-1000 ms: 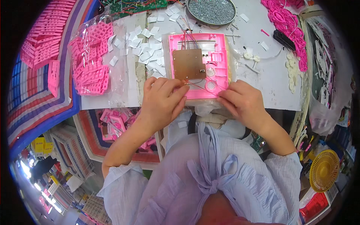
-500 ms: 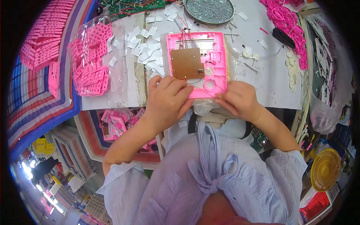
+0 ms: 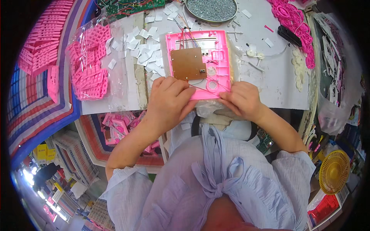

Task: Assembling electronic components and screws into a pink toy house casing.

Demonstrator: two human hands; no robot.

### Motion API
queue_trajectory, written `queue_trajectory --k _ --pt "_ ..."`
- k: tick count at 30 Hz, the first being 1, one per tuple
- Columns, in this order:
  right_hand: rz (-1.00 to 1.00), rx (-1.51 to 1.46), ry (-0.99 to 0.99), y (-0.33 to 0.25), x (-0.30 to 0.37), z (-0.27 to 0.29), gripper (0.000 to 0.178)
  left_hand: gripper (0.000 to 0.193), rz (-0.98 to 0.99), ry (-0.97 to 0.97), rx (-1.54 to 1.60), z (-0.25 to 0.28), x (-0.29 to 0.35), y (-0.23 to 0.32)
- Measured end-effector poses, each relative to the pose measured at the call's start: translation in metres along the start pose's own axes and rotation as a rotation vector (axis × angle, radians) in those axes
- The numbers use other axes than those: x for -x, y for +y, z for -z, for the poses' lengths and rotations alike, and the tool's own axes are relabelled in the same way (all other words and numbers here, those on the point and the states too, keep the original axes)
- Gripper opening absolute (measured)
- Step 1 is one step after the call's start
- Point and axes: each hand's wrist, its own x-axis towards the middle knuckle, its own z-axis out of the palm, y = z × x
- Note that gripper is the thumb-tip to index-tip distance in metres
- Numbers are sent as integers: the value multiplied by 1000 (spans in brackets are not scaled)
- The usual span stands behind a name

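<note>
Directly ahead, a white worktable spread toward twelve o'clock; on its near edge lay an open pink plastic housing, probably light, stiff and slightly slippery, best steadied by its side rims. The left hand curled half open at its seven o'clock corner, its hold unclear. At five o'clock, the right hand pinched its fingertips together. Toward ten o'clock inside sat a brown circuit board, presumably brittle, safest by its edges. A thin wire, likely limp and easily snapped, ran to the right hand's pinch.
</note>
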Motion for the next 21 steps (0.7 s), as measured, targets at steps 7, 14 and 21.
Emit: queue_trajectory --k 7,14,21 --pt "6 -20 -2 9 8 4 21 34 -127 27 9 -16 -3 15" --pt "-33 326 -166 -19 15 17 28 40 -244 -37 -45 -31 -9 19" --pt "-176 345 -601 -25 -56 53 29 40 -322 5 -237 -27 -9 28"
